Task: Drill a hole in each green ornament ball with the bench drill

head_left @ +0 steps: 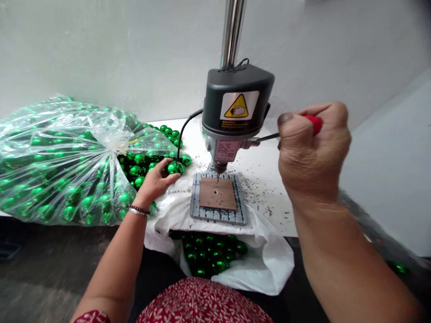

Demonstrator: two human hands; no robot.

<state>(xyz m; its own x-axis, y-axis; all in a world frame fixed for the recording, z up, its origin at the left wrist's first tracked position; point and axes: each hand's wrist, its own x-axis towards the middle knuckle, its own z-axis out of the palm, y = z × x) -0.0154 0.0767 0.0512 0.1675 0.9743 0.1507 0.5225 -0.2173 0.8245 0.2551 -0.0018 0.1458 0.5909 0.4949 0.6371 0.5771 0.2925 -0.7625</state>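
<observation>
Two slips worry me from back here: the smooth green bauble (pixel 175 168) could roll out of my left hand (pixel 155 181), half open with just thumb and fingertips holding it, and the thin drill bit (pixel 218 178) could skid if it met that curve off-centre. My right hand (pixel 311 157) is closed round the red knob (pixel 317 124). The bauble lies at my left fingertips, left of the brown board (pixel 220 201).

Soft light, blurred lower corners
</observation>
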